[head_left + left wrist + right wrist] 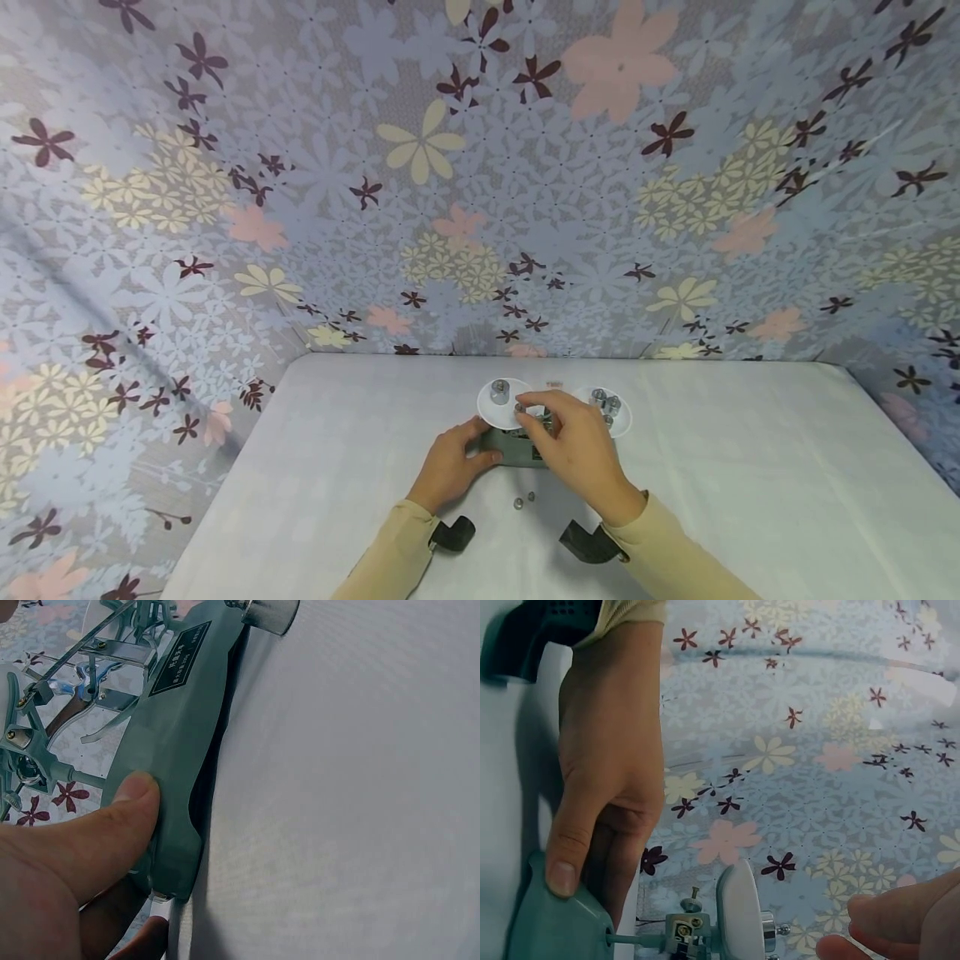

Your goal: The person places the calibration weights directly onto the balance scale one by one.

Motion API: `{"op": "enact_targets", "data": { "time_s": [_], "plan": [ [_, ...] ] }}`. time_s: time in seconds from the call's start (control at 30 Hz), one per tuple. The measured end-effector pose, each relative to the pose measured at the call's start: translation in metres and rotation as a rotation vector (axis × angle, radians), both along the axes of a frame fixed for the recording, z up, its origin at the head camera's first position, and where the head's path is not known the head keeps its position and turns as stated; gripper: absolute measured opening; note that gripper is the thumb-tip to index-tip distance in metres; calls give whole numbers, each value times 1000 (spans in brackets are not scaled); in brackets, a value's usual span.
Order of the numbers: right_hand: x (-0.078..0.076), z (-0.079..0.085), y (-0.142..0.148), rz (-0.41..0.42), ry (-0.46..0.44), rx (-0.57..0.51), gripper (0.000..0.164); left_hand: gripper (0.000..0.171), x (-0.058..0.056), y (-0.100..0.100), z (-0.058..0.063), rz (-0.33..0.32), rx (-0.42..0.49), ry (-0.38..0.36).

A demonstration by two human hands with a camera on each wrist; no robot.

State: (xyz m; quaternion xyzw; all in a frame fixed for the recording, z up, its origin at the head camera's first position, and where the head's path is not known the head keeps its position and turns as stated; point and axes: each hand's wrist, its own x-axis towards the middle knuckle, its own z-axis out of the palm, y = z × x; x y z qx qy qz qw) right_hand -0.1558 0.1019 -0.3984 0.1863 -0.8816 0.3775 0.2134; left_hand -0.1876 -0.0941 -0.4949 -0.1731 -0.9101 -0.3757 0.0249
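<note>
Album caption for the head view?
Left hand on a green scale, right hand pinching a small weight at its pan.

The left hand gripped the green base, thumb on its surface. A rod ran to a bracket beside the white pan, which bore a silver weight. The right hand, partly visible, was near it, against a flowered backdrop.

A white-covered counter is backed and flanked by grey-blue walls, patterned with pink, cream and dark red flowers.
</note>
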Motion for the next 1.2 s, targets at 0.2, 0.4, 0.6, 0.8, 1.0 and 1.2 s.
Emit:
{"op": "enact_targets", "data": {
  "time_s": [0.2,0.4,0.6,0.8,1.0,1.2],
  "plan": [
    [8,-5,2,9,-49,-15,22,55,0,0,0,13,3,-24],
    [15,-13,2,46,-94,-43,22,55,1,0,-1,15,4,-25],
    [23,-24,2,86,-142,-75,23,55,1,1,-2,8,9,-13],
    [27,-34,1,97,-123,-75,20,55,1,0,-1,13,-1,-18],
    [30,-43,1,95,-152,-79,21,55,1,0,-2,20,-6,-24],
    [33,-50,2,109,-201,-85,20,55,0,0,-2,20,4,-25]
  ]
}}
